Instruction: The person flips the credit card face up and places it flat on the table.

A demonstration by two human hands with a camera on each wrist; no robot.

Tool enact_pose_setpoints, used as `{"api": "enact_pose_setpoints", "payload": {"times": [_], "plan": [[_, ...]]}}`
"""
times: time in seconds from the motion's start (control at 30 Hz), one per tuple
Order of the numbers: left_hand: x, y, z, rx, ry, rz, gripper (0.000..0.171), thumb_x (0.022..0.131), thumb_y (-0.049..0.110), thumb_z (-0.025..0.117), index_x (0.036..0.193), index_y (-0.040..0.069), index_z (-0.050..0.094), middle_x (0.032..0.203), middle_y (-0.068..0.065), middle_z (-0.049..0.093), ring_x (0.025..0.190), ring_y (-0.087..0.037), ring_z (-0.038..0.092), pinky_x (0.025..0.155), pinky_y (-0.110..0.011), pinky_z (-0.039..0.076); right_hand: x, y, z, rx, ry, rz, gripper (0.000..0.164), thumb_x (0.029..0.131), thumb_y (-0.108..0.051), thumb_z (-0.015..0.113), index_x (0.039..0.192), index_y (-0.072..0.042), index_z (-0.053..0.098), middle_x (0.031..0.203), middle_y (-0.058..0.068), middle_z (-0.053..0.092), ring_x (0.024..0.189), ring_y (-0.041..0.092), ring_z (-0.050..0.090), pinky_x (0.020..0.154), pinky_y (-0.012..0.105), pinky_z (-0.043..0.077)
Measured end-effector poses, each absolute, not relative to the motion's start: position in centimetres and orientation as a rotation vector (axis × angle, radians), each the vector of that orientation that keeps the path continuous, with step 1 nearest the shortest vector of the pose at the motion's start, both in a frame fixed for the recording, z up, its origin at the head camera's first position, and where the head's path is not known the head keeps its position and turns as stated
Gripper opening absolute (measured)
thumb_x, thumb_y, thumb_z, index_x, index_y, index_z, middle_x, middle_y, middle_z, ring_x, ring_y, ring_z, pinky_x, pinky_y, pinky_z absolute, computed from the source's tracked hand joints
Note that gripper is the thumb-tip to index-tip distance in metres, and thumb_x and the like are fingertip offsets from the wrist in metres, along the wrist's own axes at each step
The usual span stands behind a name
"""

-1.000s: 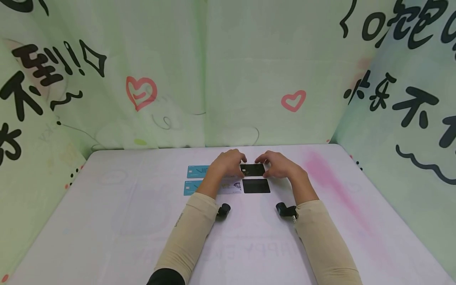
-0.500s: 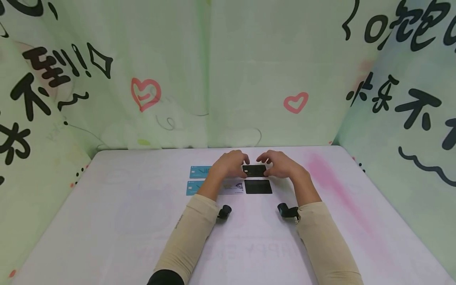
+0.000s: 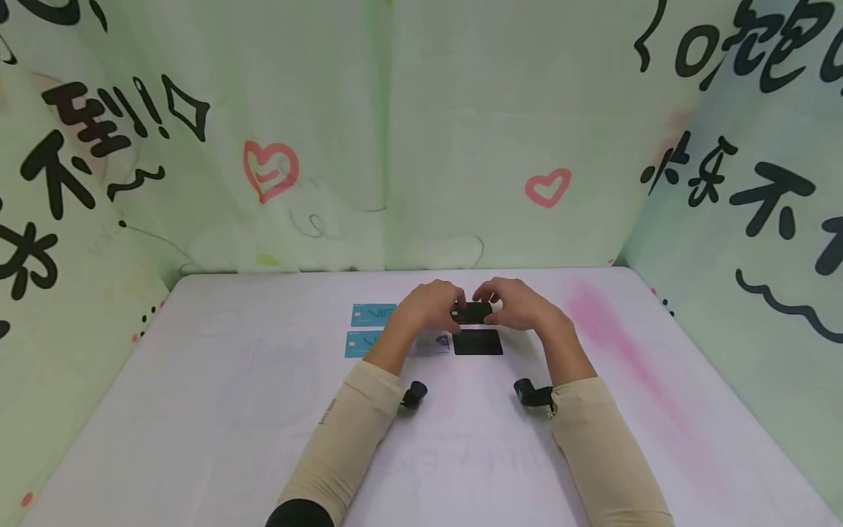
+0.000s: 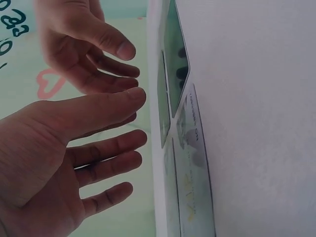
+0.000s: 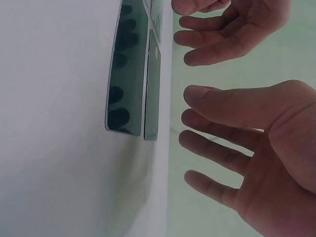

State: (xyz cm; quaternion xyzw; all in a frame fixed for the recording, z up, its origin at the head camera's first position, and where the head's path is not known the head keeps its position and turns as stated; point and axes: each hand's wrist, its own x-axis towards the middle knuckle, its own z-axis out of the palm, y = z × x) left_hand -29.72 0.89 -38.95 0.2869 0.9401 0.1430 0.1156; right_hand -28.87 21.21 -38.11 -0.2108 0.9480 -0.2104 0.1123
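Note:
Two black cards lie one behind the other: the far black card (image 3: 473, 313) is under my fingertips, and the near black card (image 3: 478, 342) lies in front of it. My left hand (image 3: 431, 306) hovers at the far card's left end, its relaxed fingers apart from the cards in the left wrist view. At the right end hovers my right hand (image 3: 516, 304), fingers slightly bent and holding nothing. A pale printed card (image 3: 432, 344) shows partly beneath the left wrist; the one behind it is mostly hidden in the head view. Two blue cards (image 3: 372, 315) are at the left.
The cards form two rows on a white-covered table (image 3: 230, 410) with a pink smear (image 3: 612, 344) to the right. A green printed curtain (image 3: 448, 132) stands behind it and along both sides. Black wrist cameras (image 3: 415, 394) stick out inward from both sleeves.
My left hand has shifted slightly right, over the far black card's left end. The right hand stays nearly in place, and the cards keep their arrangement. The head view has shifted a little.

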Motion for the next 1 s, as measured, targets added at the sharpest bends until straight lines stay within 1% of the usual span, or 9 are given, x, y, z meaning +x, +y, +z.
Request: {"api": "enact_pose_setpoints", "payload": {"times": [0.27, 0.47, 0.67, 0.9, 1.0], "plan": [[-28.6, 1.0, -38.4, 0.858, 2.716, 0.407, 0.047, 0.089, 0.030, 0.083, 0.131, 0.012, 0.070, 0.114, -0.001, 0.071, 0.097, -0.015, 0.063, 0.090, -0.035, 0.055, -27.8, 21.6, -38.2, -0.633, 2.745, -0.607, 0.041, 0.088, -0.006, 0.078, 0.128, -0.003, 0.068, 0.122, 0.013, 0.070, 0.119, 0.036, 0.061, 0.104, 0.053, 0.050], [-27.8, 0.9, -38.6, 0.813, 2.677, 0.472, 0.046, 0.088, 0.026, 0.085, 0.128, 0.010, 0.071, 0.111, -0.002, 0.072, 0.094, -0.015, 0.063, 0.091, -0.035, 0.055, -26.7, 22.1, -38.0, -0.583, 2.724, -0.584, 0.043, 0.085, -0.010, 0.082, 0.126, -0.004, 0.069, 0.120, 0.013, 0.070, 0.116, 0.035, 0.061, 0.101, 0.052, 0.050], [-27.6, 1.1, -38.8, 0.847, 2.649, 0.461, 0.048, 0.086, 0.026, 0.086, 0.128, 0.008, 0.071, 0.116, -0.004, 0.073, 0.096, -0.015, 0.064, 0.092, -0.035, 0.055, -25.9, 22.4, -38.4, -0.544, 2.701, -0.571, 0.047, 0.083, -0.012, 0.086, 0.125, -0.003, 0.069, 0.119, 0.011, 0.070, 0.114, 0.032, 0.060, 0.100, 0.050, 0.050], [-27.4, 1.5, -38.9, 0.859, 2.667, 0.423, 0.052, 0.084, 0.027, 0.088, 0.129, 0.008, 0.071, 0.122, -0.006, 0.072, 0.106, -0.017, 0.064, 0.099, -0.036, 0.054, -25.9, 22.6, -38.6, -0.583, 2.718, -0.538, 0.048, 0.078, -0.013, 0.089, 0.122, -0.005, 0.071, 0.115, 0.013, 0.068, 0.110, 0.031, 0.061, 0.099, 0.049, 0.050], [-27.3, 1.7, -38.9, 0.843, 2.668, 0.417, 0.053, 0.083, 0.028, 0.089, 0.129, 0.007, 0.071, 0.123, -0.006, 0.071, 0.107, -0.018, 0.064, 0.101, -0.036, 0.053, -25.9, 22.6, -38.6, -0.573, 2.719, -0.528, 0.049, 0.077, -0.012, 0.089, 0.122, -0.006, 0.072, 0.115, 0.013, 0.067, 0.111, 0.031, 0.061, 0.100, 0.049, 0.050]]}}
